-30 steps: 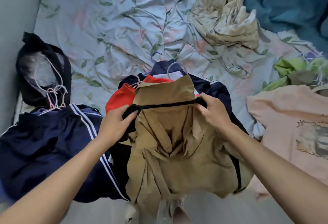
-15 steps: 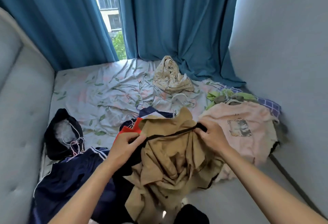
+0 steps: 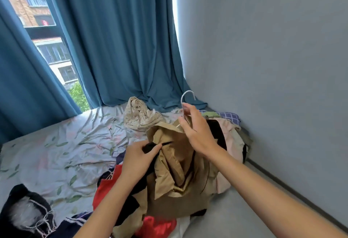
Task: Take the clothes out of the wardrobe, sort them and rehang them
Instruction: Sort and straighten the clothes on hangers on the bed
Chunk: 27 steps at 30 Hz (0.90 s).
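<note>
Bed (image 3: 56,153) with leaf-print sheet, pushed into a corner: teal curtains (image 3: 116,39) behind, grey wall (image 3: 273,58) alongside. Tan garment (image 3: 180,171) lifted over the clothes heap. Left hand (image 3: 139,160) pinches its black trim; right hand (image 3: 197,132) grips the white hanger (image 3: 185,100) (hook upward).

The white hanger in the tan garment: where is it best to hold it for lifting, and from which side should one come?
Probably the neck just below the hook of the white hanger, coming from above. The hook stands upright and bare over the tan garment, while its shoulders are buried in cloth. The right hand already has its fingers there; the left hand grips the black trim.
</note>
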{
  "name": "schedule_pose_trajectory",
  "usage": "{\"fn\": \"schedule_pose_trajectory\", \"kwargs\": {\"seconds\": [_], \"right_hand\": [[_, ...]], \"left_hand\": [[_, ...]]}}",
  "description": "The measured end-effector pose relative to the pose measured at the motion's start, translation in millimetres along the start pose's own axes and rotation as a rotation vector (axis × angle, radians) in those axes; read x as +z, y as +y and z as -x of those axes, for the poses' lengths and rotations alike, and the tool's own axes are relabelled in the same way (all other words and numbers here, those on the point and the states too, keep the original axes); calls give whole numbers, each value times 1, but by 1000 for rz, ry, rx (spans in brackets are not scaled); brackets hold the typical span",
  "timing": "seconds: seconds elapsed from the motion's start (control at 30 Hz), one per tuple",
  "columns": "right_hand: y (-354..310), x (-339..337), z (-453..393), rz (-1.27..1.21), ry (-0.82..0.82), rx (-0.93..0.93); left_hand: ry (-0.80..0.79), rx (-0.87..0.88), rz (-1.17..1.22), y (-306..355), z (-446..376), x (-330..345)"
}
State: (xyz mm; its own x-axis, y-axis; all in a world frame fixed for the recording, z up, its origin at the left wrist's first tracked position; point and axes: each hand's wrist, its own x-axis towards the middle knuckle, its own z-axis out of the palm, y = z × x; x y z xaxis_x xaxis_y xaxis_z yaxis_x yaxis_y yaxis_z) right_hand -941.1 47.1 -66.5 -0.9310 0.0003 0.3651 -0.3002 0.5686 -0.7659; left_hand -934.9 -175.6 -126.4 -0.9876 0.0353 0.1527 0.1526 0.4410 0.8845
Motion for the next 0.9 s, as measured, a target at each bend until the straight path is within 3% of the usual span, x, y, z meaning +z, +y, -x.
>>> {"fn": "schedule_pose_trajectory", "kwargs": {"seconds": [0.23, 0.47, 0.67, 0.9], "right_hand": [[11, -37, -26, -108, 401, 146], [77, -130, -39, -275, 365, 219], [129, -214, -43, -452, 195, 201], [175, -299, -34, -583, -281, 207]], "left_hand": [[-42, 69, 6, 32, 11, 80], [-50, 156, 25, 71, 2, 129], [32, 215, 50, 127, -38, 194], [-237, 368, -136, 177, -96, 320]]}}
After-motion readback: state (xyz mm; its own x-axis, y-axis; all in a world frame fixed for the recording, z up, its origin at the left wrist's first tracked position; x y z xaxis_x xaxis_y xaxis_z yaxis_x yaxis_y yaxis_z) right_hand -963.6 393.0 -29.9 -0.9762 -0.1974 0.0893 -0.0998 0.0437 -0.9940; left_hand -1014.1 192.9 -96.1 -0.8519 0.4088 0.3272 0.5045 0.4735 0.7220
